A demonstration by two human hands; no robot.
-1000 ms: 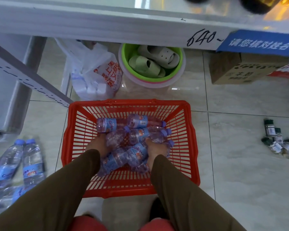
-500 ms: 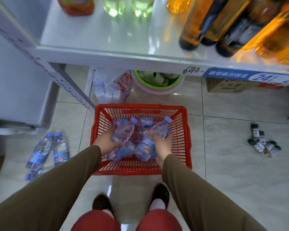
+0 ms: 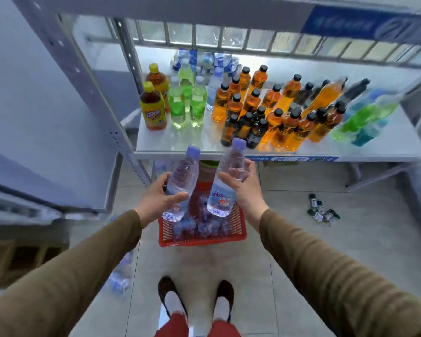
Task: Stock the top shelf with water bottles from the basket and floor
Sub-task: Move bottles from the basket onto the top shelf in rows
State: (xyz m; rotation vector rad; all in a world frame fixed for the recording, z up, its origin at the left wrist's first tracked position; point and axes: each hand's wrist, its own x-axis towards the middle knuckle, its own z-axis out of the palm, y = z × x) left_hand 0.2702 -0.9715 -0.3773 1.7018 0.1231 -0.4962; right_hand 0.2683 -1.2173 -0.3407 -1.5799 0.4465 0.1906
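Observation:
My left hand [image 3: 157, 199] grips a clear water bottle [image 3: 182, 177] with a pale purple cap, held upright above the red basket [image 3: 202, 240]. My right hand [image 3: 244, 188] grips a second water bottle [image 3: 226, 181] beside it, also cap up. Both bottles hang in the air just in front of the white shelf [image 3: 180, 141]. The basket on the floor holds several more water bottles. More water bottles [image 3: 122, 276] lie on the floor at the lower left, partly hidden by my left sleeve.
The shelf carries yellow-capped tea bottles [image 3: 153, 109], green drinks [image 3: 185, 103], several orange and dark bottles [image 3: 277, 115], and blue and green bottles [image 3: 365, 120] at right. A higher shelf edge [image 3: 229, 15] runs across the top. Small dark bottles [image 3: 322, 211] lie on the floor at right.
Both hands have lifted one water bottle each out of the basket and raised them to shelf height. The view has risen from the basket to the shelf.

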